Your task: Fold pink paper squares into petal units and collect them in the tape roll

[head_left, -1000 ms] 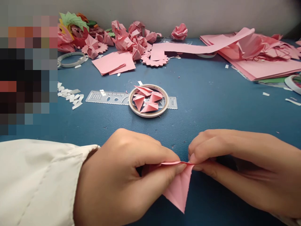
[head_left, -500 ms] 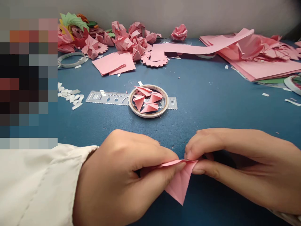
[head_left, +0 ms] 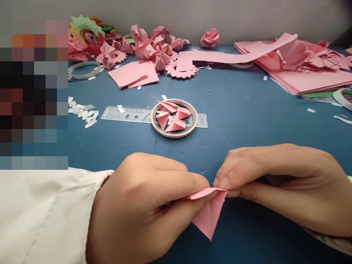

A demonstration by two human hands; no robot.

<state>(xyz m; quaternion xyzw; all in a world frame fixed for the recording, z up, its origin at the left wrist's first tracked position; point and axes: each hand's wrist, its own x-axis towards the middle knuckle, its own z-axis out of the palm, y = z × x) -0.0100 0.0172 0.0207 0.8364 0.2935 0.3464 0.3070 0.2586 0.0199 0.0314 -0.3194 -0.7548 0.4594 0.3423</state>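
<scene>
Between my two hands is a small folded piece of pink paper [head_left: 210,216], its pointed corner hanging down. My left hand [head_left: 140,205] grips it between thumb and forefinger, hiding part of the fold. At the paper's right corner, the thumb and fingertips of my right hand [head_left: 277,187] pinch the edge. Beyond the hands lies a roll of tape [head_left: 194,126] with several small folded pink pieces [head_left: 176,125] inside its ring. Under the roll runs a clear stencil ruler [head_left: 110,113].
Crumpled and folded pink paper shapes [head_left: 148,46] pile up at the back. Pink sheets [head_left: 316,82] and a long pink strip [head_left: 220,57] lie back right. White paper scraps [head_left: 85,112] and another tape roll [head_left: 86,69] are on the left. A further tape roll [head_left: 341,99] sits at the right edge.
My right hand has shifted slightly up and left, its fingertips pressing at the paper's right corner. The paper has tilted a little; my left hand keeps its hold.
</scene>
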